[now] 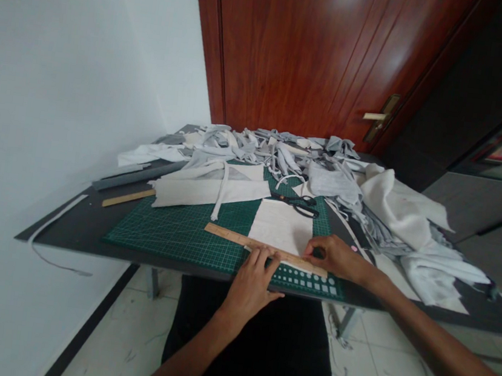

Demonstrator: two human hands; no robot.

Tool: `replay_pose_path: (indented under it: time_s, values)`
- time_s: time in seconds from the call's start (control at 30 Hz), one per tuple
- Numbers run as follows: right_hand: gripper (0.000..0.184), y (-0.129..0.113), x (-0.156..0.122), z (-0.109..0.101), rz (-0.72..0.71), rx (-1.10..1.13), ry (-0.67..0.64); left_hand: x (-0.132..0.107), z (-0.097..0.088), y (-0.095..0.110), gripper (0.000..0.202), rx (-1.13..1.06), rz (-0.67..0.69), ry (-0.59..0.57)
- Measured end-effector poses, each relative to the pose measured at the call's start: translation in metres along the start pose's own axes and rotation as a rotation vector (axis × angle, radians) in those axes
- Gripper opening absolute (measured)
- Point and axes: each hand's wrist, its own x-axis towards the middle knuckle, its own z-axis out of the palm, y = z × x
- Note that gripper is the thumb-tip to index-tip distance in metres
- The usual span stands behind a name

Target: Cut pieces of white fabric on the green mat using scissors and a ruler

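Observation:
A wooden ruler (227,235) lies slantwise across a green cutting mat (181,234), its right part over a white fabric piece (280,228). My left hand (253,283) presses down on the ruler with its fingers spread. My right hand (332,256) rests at the ruler's far edge, its fingertips touching the fabric beside it. Anything small inside those fingers is hidden. Black-handled scissors (297,204) lie on the mat just beyond the fabric, out of reach of neither hand's fingertips by a short gap.
The mat sits on a dark table (72,230). A heap of grey and white fabric scraps (274,151) covers the far side, and a large white cloth (410,232) spreads to the right. A wooden strip (128,197) lies left of the mat. A wall and a wooden door (313,55) stand beyond.

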Motion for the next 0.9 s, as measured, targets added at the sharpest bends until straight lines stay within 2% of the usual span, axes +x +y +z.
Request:
replay_pose_path:
  time_s: [0.23, 0.37, 0.43, 0.5, 0.57, 0.63, 0.73, 0.83, 0.9]
  values:
    - [0.022, 0.007, -0.020, -0.010, 0.053, -0.022, -0.012, 0.000, -0.001, 0.001, 0.089, 0.014, 0.002, 0.007]
    - [0.030, 0.016, -0.031, -0.015, 0.108, 0.065, -0.004, 0.000, -0.002, 0.000, 0.089, 0.014, -0.002, 0.002]
    - [0.037, 0.033, -0.035, -0.020, 0.162, 0.142, 0.045, 0.001, -0.003, 0.001, 0.091, 0.007, -0.012, -0.004]
    - [0.042, 0.058, -0.040, -0.027, 0.213, 0.200, 0.154, 0.001, -0.004, 0.002, 0.094, 0.004, -0.021, -0.014]
    - [0.047, 0.086, -0.044, -0.035, 0.298, 0.190, 0.254, 0.001, -0.005, 0.003, 0.098, 0.013, -0.027, -0.027]
    - [0.046, 0.107, -0.047, -0.042, 0.361, 0.170, 0.285, 0.002, -0.006, 0.004, 0.100, 0.034, -0.032, -0.038]
    - [0.034, 0.119, -0.047, -0.047, 0.446, -0.008, 0.326, 0.002, -0.007, 0.004, 0.101, 0.068, -0.045, -0.065]
    - [0.034, 0.109, -0.033, -0.048, 0.504, -0.314, 0.475, 0.002, -0.007, 0.004, 0.101, 0.080, -0.055, -0.094]
    - [0.041, 0.098, -0.012, -0.053, 0.468, -0.440, 0.554, 0.002, -0.006, 0.004, 0.101, 0.081, -0.059, -0.109]
